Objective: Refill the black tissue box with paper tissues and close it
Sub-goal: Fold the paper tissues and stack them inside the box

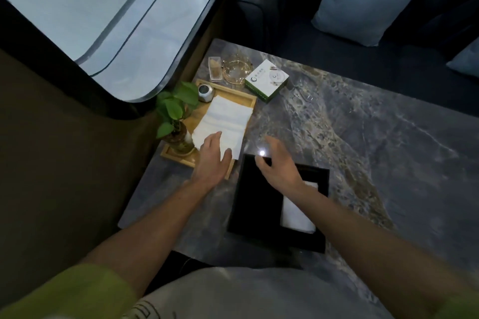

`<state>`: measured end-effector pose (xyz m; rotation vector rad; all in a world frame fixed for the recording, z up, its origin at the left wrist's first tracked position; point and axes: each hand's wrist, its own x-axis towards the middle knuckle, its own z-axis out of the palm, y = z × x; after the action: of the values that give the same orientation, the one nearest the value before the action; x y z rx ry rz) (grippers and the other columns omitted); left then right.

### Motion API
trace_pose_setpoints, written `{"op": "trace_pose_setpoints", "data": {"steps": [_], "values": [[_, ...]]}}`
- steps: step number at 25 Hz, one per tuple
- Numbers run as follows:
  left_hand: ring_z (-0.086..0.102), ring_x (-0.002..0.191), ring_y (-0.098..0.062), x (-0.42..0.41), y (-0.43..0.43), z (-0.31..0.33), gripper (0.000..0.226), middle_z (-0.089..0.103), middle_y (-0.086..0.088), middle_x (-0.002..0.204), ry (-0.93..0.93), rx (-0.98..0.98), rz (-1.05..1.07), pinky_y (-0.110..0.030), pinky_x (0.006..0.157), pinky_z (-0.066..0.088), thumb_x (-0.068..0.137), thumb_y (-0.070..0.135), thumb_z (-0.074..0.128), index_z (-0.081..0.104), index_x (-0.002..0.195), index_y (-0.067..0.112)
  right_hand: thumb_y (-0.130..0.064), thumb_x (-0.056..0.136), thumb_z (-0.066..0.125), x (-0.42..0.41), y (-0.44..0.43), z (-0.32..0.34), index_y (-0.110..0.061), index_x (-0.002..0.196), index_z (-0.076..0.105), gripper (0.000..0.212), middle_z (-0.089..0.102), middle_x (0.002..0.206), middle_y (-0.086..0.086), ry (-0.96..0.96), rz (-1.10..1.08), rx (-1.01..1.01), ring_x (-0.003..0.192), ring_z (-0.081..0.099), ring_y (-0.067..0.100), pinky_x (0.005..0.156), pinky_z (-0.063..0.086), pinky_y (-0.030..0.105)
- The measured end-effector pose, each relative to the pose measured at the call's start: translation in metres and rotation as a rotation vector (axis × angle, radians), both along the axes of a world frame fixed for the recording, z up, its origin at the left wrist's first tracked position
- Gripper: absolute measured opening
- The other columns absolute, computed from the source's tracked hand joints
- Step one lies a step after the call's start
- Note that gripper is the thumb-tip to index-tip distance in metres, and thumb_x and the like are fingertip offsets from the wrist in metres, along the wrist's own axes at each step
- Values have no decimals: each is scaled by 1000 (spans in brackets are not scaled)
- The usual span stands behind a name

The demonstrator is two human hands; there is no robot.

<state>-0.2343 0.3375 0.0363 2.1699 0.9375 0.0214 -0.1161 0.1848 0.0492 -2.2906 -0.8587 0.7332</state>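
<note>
The black tissue box [256, 199] lies open on the marble table near me, with a white folded tissue [298, 211] showing inside its right half. A white stack of paper tissues [225, 122] rests across a wooden tray at the table's left. My left hand [211, 160] lies on the near end of that stack, fingers straight and thumb spread. My right hand [278, 163] hovers over the far left corner of the box with fingers loosely bent, holding nothing.
The wooden tray [248, 101] also bears a potted green plant [176, 114] and a small metal canister [205, 92]. Behind it stand a glass ashtray [236, 70], a clear holder [214, 67] and a green-and-white box [267, 80]. A dark sofa with a pale cushion [370, 0] lies beyond.
</note>
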Motion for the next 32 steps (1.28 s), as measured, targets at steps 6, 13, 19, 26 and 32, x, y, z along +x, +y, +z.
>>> {"op": "trace_pose_setpoints", "data": {"steps": [6,13,19,26,32], "values": [[14,145,-36,35,45,-21,66,8,-17,159,224,-26,5,-44,116,20,97,29,43,13,152,8,-31,85,56,11,77,-14,-16,137,42,56,55,131,7,90,-77,16,120,52,25,99,43,31],[10,148,-31,60,72,-23,75,-2,-9,161,285,-177,206,-45,117,23,96,23,47,0,153,12,-21,87,62,25,109,-34,-8,127,46,46,58,125,8,121,-206,-45,114,55,21,89,39,23],[15,146,-34,72,87,-24,82,5,-13,161,325,-269,235,-44,116,25,94,26,50,-4,153,9,-30,85,66,32,120,-58,-9,118,54,41,64,113,4,280,-347,-139,103,61,19,75,44,25],[33,139,-37,85,94,-20,72,26,-18,154,352,-348,313,-44,112,35,94,25,52,13,151,4,-32,82,69,41,122,-73,-11,99,68,28,71,100,4,476,-532,-128,87,67,18,70,58,32],[48,125,-33,86,107,-16,57,48,-12,138,278,-511,421,-37,100,44,89,19,62,37,138,4,-33,77,74,41,124,-79,-8,94,64,32,70,98,9,583,-615,-110,86,69,24,73,61,44]]}}
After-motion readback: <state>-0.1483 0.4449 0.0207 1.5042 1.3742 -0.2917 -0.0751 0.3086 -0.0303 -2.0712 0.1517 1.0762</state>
